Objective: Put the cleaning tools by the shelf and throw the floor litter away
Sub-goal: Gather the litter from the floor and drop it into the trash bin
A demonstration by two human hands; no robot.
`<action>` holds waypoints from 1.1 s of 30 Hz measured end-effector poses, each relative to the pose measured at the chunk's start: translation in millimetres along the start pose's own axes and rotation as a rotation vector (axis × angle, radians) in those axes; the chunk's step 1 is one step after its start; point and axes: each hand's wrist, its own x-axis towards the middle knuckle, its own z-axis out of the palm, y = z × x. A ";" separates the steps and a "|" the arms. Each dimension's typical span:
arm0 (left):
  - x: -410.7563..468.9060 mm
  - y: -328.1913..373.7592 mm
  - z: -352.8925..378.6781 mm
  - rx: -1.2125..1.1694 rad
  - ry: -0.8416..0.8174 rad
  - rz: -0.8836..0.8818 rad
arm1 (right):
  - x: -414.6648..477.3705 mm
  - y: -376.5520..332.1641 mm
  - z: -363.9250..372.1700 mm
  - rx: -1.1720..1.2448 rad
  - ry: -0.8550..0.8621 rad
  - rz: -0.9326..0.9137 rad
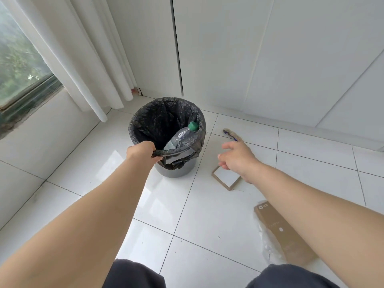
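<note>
A grey bin [176,170] lined with a black bag [153,119] stands on the white tiled floor. A clear plastic bottle with a green cap [182,134] leans inside it. My left hand [143,151] grips the near edge of the black bag. My right hand [236,156] hovers to the right of the bin with relaxed fingers and holds nothing. Beneath it on the floor lies a small brown-edged card with a white face [225,177]. A flat wrapper [229,134] lies beyond the hand, and a long brown cardboard box [278,229] lies near my right forearm.
White curtains [83,59] hang at the left beside a window [18,61]. White cabinet panels [259,59] form the wall behind the bin. A clear plastic sheet [266,246] lies under the cardboard box. My dark-clothed knees [133,275] show at the bottom edge.
</note>
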 end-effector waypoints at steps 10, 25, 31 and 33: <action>25.2 12.5 17.6 -0.146 0.006 0.060 | 8.4 30.4 -7.7 -0.005 0.016 0.037; -81.7 1.4 112.1 -0.041 -0.474 0.232 | 17.2 121.7 -60.8 -0.249 0.067 0.111; -104.9 -13.2 140.5 0.191 -0.563 0.337 | 17.0 204.0 -69.9 -0.700 -0.008 0.278; -109.2 -18.7 145.2 0.246 -0.592 0.329 | 14.2 220.8 -67.5 -0.717 0.000 0.343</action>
